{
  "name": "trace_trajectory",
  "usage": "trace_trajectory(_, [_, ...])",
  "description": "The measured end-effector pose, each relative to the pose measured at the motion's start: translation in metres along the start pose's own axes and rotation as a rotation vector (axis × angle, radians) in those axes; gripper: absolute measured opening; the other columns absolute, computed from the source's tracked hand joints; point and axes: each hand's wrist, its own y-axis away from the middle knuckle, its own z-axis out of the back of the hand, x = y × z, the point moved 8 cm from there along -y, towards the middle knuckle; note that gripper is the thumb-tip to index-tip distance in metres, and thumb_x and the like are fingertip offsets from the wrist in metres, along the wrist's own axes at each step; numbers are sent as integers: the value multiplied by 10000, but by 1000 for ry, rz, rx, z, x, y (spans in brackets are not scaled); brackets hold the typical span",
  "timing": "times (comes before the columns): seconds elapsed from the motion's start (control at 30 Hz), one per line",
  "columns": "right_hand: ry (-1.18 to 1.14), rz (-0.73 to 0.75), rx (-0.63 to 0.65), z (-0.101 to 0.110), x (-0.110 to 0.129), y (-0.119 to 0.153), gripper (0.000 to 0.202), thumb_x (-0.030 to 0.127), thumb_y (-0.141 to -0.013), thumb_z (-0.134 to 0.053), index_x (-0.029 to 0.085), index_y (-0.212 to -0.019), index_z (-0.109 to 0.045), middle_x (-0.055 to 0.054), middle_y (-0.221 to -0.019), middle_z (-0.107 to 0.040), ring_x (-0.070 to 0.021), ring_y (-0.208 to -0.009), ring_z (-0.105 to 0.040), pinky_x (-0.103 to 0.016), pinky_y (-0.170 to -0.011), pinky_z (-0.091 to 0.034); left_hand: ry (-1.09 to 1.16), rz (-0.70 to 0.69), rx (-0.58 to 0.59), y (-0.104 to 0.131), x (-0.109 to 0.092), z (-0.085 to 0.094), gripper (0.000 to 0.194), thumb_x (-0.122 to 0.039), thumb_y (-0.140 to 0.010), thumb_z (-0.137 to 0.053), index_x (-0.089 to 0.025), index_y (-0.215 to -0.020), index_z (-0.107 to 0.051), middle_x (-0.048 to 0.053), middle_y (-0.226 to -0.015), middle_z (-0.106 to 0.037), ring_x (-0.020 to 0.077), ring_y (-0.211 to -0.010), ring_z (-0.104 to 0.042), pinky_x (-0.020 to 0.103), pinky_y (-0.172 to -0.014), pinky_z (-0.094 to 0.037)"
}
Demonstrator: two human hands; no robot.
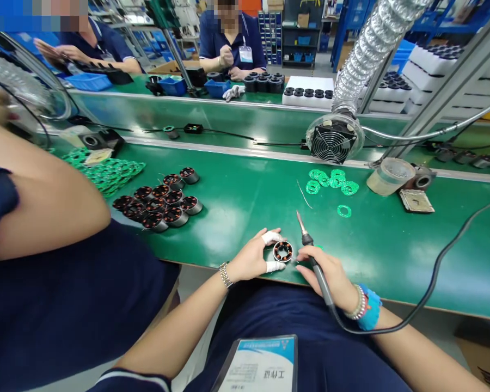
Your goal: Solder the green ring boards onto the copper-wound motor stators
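A: What are the hands doing?

B: The left hand (251, 258) pinches a small motor coil (283, 251) between taped thumb and forefinger, resting it on the green worktop (249, 207) near its front edge. The right hand (326, 272) is wrapped round a soldering iron (310, 245), held like a pen, tip pointing up and away, just beside the coil.

A: So both are clamped on something?

B: Yes, each closed on its own item, the two nearly touching.

A: What's the risk?

B: I'd judge the hot tip could brush the left fingertips, since they sit so close. The cord (436, 272) trailing off to the right might tug the iron if it catches on the worktop edge.

A: And further out?

B: More coils (159, 204) cluster to the left of the left hand, green rings (332, 181) lie beyond the right hand, and a fan (332, 142) stands behind those. Other people work at the far bench.
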Motion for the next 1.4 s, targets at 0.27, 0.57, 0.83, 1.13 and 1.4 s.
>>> trace_trajectory(0.27, [-168, -239, -113, 8, -26, 7, 303, 146, -805, -524, 222, -1084, -431, 13, -753, -600, -116, -680, -602, -227, -695, -493, -5, -80, -315, 20, -32, -3, 439, -272, -652, -718, -179, -1029, -515, 93, -1010, -570, 218, -943, -587, 385, -821, -502])
trace_trajectory(0.57, [51, -87, -84, 46, -26, 8, 99, 185, -844, -505, 205, -916, -571, -27, -745, -639, -135, -665, -608, -245, -653, -494, 14, -88, -254, 6, -29, -10, 424, -191, -665, -691, -204, -1054, -521, 79, -1023, -537, 199, -911, -579, 361, -798, -507])
trace_trajectory(0.83, [-1, -147, -16, 80, -48, 27, 175, 252, -832, -555, 203, -978, -639, -51, -870, -694, -175, -792, -639, -288, -726, -509, 22, -97, -225, -3, -30, -18, 415, -190, -662, -693, -194, -1046, -533, 84, -1019, -552, 199, -908, -585, 363, -795, -507])
trace_trajectory(1.13, [-72, -163, 97, 70, -52, 25, 127, 235, -826, -544, 195, -893, -644, -26, -776, -658, -144, -707, -611, -260, -657, -487, 6, -110, -206, -11, -31, -22, 416, -188, -667, -687, -187, -1052, -530, 81, -1029, -547, 191, -915, -587, 353, -796, -509])
trace_trajectory(1.4, [-81, -144, 133, 67, -50, 22, 131, 212, -827, -533, 196, -894, -645, -25, -783, -660, -131, -697, -610, -246, -652, -486, -8, -110, -206, -10, -30, -24, 421, -201, -671, -689, -205, -1056, -518, 77, -1024, -543, 188, -898, -590, 352, -771, -516])
